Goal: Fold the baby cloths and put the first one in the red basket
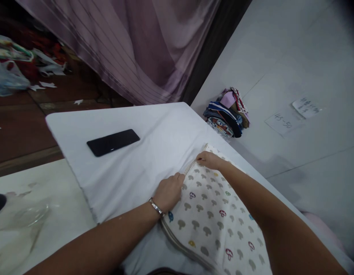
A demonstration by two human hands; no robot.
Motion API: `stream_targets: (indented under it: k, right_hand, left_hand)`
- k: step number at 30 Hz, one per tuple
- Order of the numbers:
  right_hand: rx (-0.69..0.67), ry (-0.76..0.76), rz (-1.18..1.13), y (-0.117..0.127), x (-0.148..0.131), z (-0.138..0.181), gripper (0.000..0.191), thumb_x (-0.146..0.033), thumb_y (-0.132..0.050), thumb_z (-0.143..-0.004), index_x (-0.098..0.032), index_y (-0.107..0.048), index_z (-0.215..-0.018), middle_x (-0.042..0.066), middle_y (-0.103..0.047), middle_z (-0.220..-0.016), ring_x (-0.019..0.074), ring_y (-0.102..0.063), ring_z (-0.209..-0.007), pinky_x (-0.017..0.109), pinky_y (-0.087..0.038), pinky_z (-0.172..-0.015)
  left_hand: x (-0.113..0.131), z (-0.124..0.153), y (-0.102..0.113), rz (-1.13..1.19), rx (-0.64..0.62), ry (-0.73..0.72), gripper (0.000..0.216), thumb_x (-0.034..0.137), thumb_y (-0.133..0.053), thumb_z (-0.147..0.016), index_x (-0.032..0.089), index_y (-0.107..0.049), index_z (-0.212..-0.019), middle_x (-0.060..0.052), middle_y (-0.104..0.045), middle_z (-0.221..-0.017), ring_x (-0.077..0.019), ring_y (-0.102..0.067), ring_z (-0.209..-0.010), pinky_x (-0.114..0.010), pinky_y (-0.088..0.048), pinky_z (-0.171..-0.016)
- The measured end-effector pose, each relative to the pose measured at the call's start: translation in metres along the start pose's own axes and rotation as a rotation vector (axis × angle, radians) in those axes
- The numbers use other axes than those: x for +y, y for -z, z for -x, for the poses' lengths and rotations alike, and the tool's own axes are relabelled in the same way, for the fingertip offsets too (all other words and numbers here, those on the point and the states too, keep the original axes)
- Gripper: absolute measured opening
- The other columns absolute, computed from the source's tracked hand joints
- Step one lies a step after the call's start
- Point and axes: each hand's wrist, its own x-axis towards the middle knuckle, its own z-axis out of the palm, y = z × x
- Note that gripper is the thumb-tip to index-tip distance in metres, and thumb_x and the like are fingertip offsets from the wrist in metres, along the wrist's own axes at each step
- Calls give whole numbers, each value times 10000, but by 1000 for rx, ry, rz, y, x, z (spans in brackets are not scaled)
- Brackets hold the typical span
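Note:
A white cloth printed with small grey and coloured mushrooms lies on the white-covered table, its edges trimmed in beige. My left hand, with a bracelet at the wrist, is closed on the cloth's left edge. Farther along that same edge, my right hand pinches the trim near the far corner. The cloth looks layered along the trimmed edge. Its near end runs out of view at the bottom, and my right forearm covers part of its right side.
A black phone lies on the white table cover. Folded clothes are stacked by the wall, which has handwritten paper notes. A purple curtain hangs beyond. At left are a pale surface and plastic bags.

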Motion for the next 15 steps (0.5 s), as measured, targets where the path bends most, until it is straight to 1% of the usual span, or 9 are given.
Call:
stream_targets:
  k: [3,7,12,15]
  right_hand:
    - [-13,58,38,0,1,-2,258,-229,-451,-869,-191,-672,-997,69,-662,-1013,193,-570,-933,289,-421,-827]
    - [-37,96,101,-1,2,-5,239,-195,-483,-854,-159,-695,-959,83,-673,-982,206,-565,-935,302,-417,-845]
    - [-5,112,161,-3,3,-7,195,-190,-518,-835,-162,-696,-911,86,-668,-944,206,-558,-921,314,-417,-839]
    - [42,180,184,-7,5,-9,178,-187,-514,-838,-159,-689,-840,91,-656,-959,207,-545,-944,323,-404,-852]
  left_hand:
    - [0,0,0,0,1,-2,212,115,-353,-831,191,-457,-999,-54,-561,-972,-202,-574,-822,-325,-441,-613]
    - [0,0,0,3,-13,-1,204,119,-358,-838,191,-455,-1002,-58,-559,-983,-198,-574,-835,-318,-437,-621]
    - [-1,-1,-1,5,-5,-1,192,125,-360,-841,190,-457,-993,-58,-560,-976,-198,-574,-833,-316,-433,-618]
    - [-1,-1,0,7,0,-1,190,129,-361,-841,190,-460,-991,-56,-561,-971,-198,-574,-830,-315,-433,-621]
